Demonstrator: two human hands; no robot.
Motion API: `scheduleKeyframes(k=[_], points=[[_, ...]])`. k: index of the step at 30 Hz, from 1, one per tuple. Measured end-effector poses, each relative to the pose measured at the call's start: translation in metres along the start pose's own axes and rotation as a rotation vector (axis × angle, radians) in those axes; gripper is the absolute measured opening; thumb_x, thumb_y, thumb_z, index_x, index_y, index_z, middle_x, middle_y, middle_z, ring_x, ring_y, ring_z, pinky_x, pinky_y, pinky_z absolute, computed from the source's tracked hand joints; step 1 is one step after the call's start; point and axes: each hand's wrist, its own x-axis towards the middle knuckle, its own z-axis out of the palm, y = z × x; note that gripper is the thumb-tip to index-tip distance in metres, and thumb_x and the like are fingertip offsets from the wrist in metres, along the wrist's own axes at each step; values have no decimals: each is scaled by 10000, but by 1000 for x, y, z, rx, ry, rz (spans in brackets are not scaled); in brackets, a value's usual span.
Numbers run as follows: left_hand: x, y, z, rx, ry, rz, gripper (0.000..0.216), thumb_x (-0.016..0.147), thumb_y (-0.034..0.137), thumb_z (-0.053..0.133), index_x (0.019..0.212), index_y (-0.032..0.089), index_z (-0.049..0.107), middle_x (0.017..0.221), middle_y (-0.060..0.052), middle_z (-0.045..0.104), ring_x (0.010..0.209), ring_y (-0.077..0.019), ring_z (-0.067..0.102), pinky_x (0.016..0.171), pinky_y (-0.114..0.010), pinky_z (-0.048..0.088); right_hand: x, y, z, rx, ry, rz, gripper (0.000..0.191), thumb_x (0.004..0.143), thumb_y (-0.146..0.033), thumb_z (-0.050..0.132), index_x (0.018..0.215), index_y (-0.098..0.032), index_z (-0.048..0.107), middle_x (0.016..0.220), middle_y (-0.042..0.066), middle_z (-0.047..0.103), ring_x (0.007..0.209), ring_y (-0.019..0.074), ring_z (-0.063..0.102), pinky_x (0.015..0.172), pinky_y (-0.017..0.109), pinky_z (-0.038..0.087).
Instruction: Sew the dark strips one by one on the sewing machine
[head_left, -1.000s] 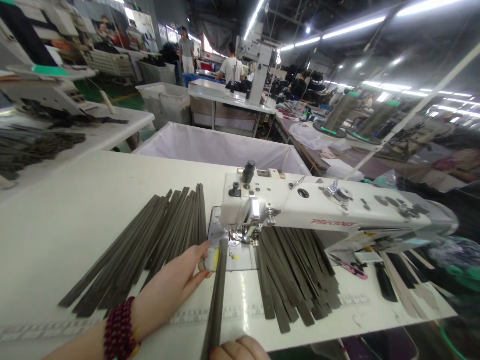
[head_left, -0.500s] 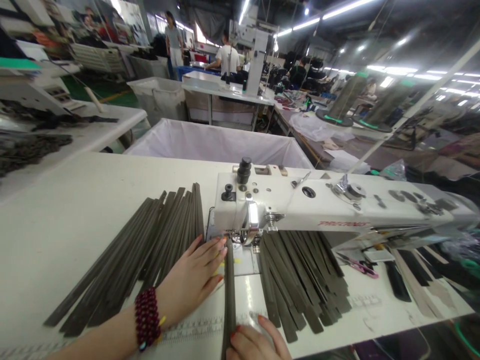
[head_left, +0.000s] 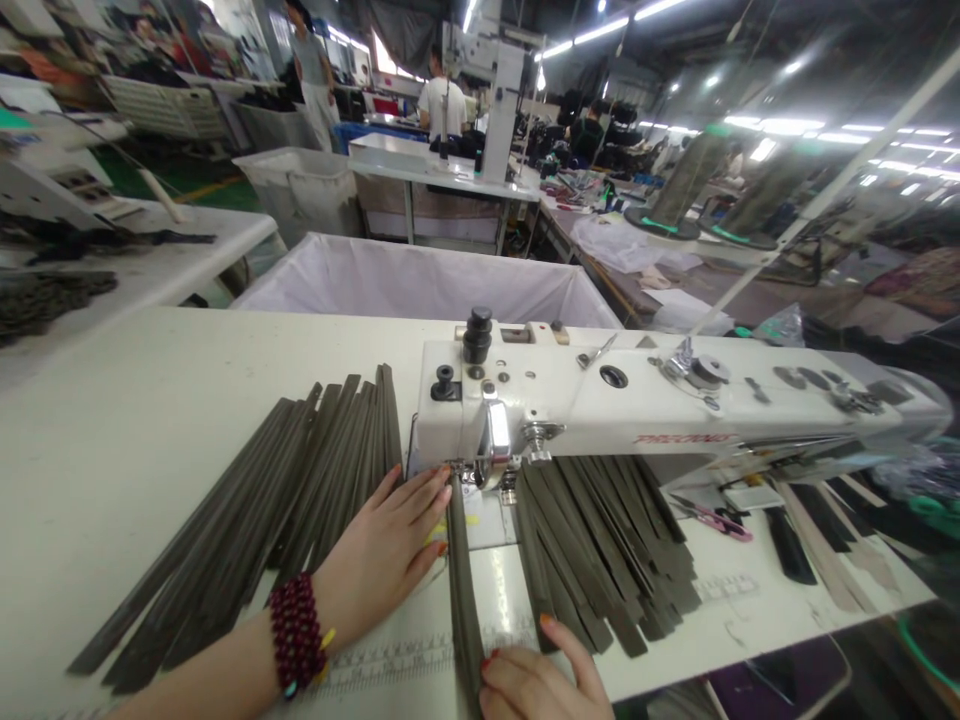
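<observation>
A white sewing machine (head_left: pixel 645 400) stands on the white table (head_left: pixel 112 420). One long dark grey strip (head_left: pixel 463 590) runs from the table's near edge up under the presser foot (head_left: pixel 487 478). My left hand (head_left: pixel 386 555), with a dark red bead bracelet on the wrist, lies flat with fingers stretched out, fingertips against the strip's left side near the foot. My right hand (head_left: pixel 544 680) rests at the bottom edge, fingers spread, touching the strip's near end. A fan of similar strips (head_left: pixel 262 520) lies to the left, another pile of strips (head_left: pixel 600 550) to the right under the machine arm.
A white-lined bin (head_left: pixel 420 280) stands behind the table. Pink-handled snips (head_left: pixel 712 520) and dark pieces lie at the right. Thread cones (head_left: pixel 682 210) stand behind the machine. Other tables, machines and several people are farther back.
My left hand moved from a pinch beside the strip to lying flat by the presser foot. My right hand came up into view and spread on the strip's near end. The view shifted slightly.
</observation>
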Motion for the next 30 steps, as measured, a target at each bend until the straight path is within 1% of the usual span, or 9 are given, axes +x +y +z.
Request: scheduleKeyframes(k=[2,5,10,14,20,23,26,30], points=[[2,-1,0,-9,-1,-17,394,948,267,515,1315,129,563,1396,-125,558,1294,-274,491,1154,-514,259,9,5,1,6,23,-27,308,958,-123,441,728,-236,612,714,-80,706,645,69,684,1122,339,325],[5,-2,1,-16,-5,-25,383,948,261,510,1306,137,569,1381,-118,569,1290,-275,490,1149,-518,257,26,11,-5,45,-48,-61,319,982,-166,401,780,-209,644,744,-39,710,688,80,671,1088,330,324],[8,-4,-1,-23,-38,-36,384,950,245,495,1317,147,557,1362,-118,578,1272,-283,493,1124,-534,274,44,18,-10,36,-143,-74,155,897,-137,519,840,-174,658,768,-9,692,672,106,603,945,337,357],[10,-5,-1,-27,-48,-36,351,958,262,490,1280,150,576,1341,-124,590,1243,-286,512,1106,-542,287,48,24,-8,12,-234,-94,130,903,-152,525,889,-167,654,737,-3,649,673,129,548,868,353,352],[12,-6,-1,-24,-31,-36,297,953,270,502,1204,163,620,1306,-119,610,1213,-292,530,1090,-536,305,53,30,0,-29,-404,-85,103,934,-164,528,946,-163,630,719,-6,575,707,146,480,864,374,343],[12,-6,-1,-19,-32,-41,292,955,274,506,1192,159,632,1296,-119,613,1197,-293,538,1080,-527,323,60,32,6,-45,-464,-84,149,956,-146,477,960,-156,625,741,8,566,724,158,466,862,387,335],[12,-7,0,-12,-30,-37,296,955,275,503,1191,154,637,1291,-124,613,1195,-296,538,1077,-528,326,68,33,13,-64,-502,-93,173,956,-131,451,932,-149,621,743,17,557,728,172,460,843,391,333],[12,-7,1,-1,-22,-27,302,955,270,501,1201,156,635,1303,-127,605,1198,-296,535,1079,-530,322,74,32,19,-114,-486,-69,150,944,-135,480,937,-162,627,731,13,555,727,185,470,832,392,336]])
